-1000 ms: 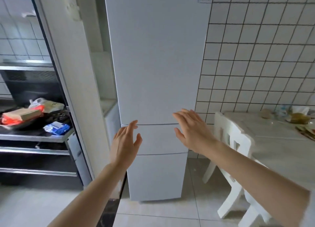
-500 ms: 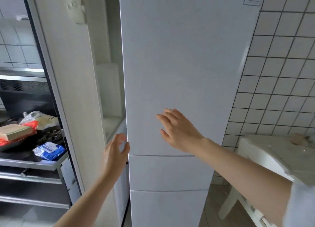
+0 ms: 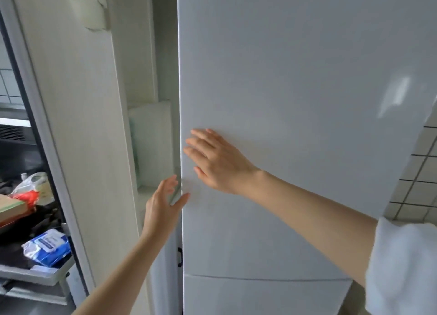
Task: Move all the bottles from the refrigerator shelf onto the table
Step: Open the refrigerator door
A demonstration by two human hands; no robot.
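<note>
The white refrigerator [image 3: 295,102] fills most of the view with its doors closed, so the bottles and their shelf are hidden behind them and cannot be seen. The left hand [image 3: 163,203] sits at the door's left edge, its grip wide, fingers reaching around the side of the edge and the thumb lying on the door's front face. The right hand [image 3: 217,161] lies just above it against the upper door, grip wide, fingers straight and spread, holding nothing. To the left, a metal rack shelf [image 3: 42,274] carries a blue wet-wipes pack [image 3: 48,246] and a plastic bag [image 3: 33,184]. Tiled wall [image 3: 418,173] shows at the right.
</note>
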